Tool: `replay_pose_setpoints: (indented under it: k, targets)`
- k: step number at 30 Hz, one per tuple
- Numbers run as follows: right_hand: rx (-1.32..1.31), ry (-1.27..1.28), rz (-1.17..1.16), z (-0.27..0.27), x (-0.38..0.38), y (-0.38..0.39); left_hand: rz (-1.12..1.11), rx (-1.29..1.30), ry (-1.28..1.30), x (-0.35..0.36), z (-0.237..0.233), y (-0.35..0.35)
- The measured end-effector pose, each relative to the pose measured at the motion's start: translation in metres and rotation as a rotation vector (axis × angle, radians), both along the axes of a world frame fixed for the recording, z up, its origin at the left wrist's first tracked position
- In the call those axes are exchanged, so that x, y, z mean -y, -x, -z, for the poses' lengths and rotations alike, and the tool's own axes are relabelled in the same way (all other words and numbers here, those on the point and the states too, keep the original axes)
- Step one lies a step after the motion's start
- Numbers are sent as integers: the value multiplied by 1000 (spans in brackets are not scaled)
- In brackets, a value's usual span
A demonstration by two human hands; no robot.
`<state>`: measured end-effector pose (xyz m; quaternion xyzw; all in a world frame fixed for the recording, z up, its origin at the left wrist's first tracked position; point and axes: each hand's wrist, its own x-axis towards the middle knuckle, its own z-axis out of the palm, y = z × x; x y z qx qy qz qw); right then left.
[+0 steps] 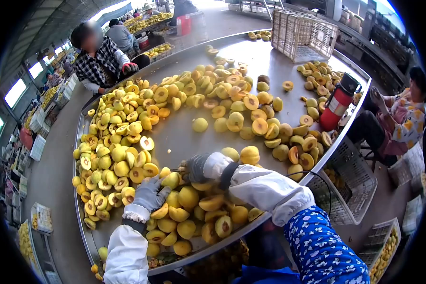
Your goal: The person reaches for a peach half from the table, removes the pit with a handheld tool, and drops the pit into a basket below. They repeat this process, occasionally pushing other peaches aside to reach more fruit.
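My left hand point(151, 193), in a grey glove, is at the near side of the metal table among peach halves. Its thumb and fingers close around a yellow-green peach point(171, 180), partly covered by the glove. Just to the right is my right hand point(197, 168), also gloved in grey and slightly blurred. Its fingers are curled round a thin dark tool point(179, 169) that juts out to the left; most of it is hidden. Below both hands lies a heap of yellow peaches point(188, 197), several with the red-brown centre showing.
More peach halves point(111, 158) cover the table's left side and middle. A red flask point(337, 103) and a tipped plastic crate point(304, 37) stand on the right part. One person point(102, 61) is at the far left edge, another point(397, 118) sits at right. Crates point(348, 182) stand beside the table.
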<state>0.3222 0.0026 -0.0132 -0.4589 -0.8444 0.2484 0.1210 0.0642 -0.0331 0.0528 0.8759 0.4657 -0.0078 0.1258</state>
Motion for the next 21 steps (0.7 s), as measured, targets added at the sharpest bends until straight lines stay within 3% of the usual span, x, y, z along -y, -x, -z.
replay_pose_setpoints:
  k: [1, 3, 7, 8, 9, 10, 12, 15, 16, 17, 18, 19, 21]
  targets:
    - [-14, 18, 26, -19, 7, -2, -54, -119, -65, 14, -10, 5]
    - [-15, 21, 129, -61, 18, -19, 17, -7, -431, 42, -22, 19]
    - [108, -132, 485, -106, 17, -86, -95, 285, -572, 109, -33, 59]
    - [47, -311, 501, -71, -2, -116, -144, 298, -577, 129, -32, 69]
    - [38, -251, 552, -60, -11, -137, -195, 311, -585, 148, -27, 77]
    - [204, -169, 624, -76, -9, -137, -265, 336, -549, 166, -18, 83]
    - [266, -226, 644, -40, -35, -150, -402, 379, -474, 195, -5, 88]
    - [469, -141, 550, -48, -32, -115, -312, 135, -571, 203, -6, 70]
    - [354, 45, 579, -65, -25, -97, -360, 136, -468, 202, -3, 72]
    - [190, -228, 441, -9, -51, -105, -345, 131, -467, 200, -2, 71]
    - [97, 63, 492, -70, -19, -60, -353, 115, -447, 199, -2, 71]
    - [-401, 351, 456, -67, 6, -55, -361, 101, -431, 200, -2, 73]
    - [-361, 317, 292, -62, 1, -28, -344, 141, -474, 200, 3, 75]
